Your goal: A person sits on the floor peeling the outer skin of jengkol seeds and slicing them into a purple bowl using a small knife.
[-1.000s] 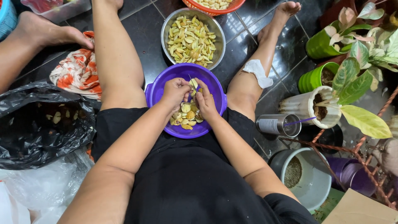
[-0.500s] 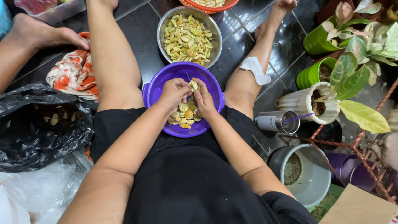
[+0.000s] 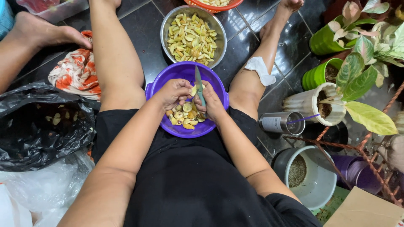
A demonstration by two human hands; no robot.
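We sit on the dark tile floor (image 3: 139,25) with our legs apart, and the purple bowl (image 3: 162,86) rests between our knees. Both our hands are over it. Our left hand (image 3: 174,92) pinches one small pale yellow seed (image 3: 193,91) in its fingertips. Our right hand (image 3: 213,105) is closed around a small knife (image 3: 198,84). Half a second ago the blade was hard to see between our fingers. Now it stands up and points away from us, with its edge against the seed. So we think a new cut is starting.

Under our hands, whole yellow-brown seeds (image 3: 185,117) lie in the bowl. Just past it sits a steel bowl (image 3: 166,25) full of cut pieces (image 3: 191,38); it looks just the same as a second ago.

On our left lies a black plastic bag (image 3: 38,126) with scraps, and beyond it a flowered cloth (image 3: 71,71). On our right stand green plant pots (image 3: 324,42).
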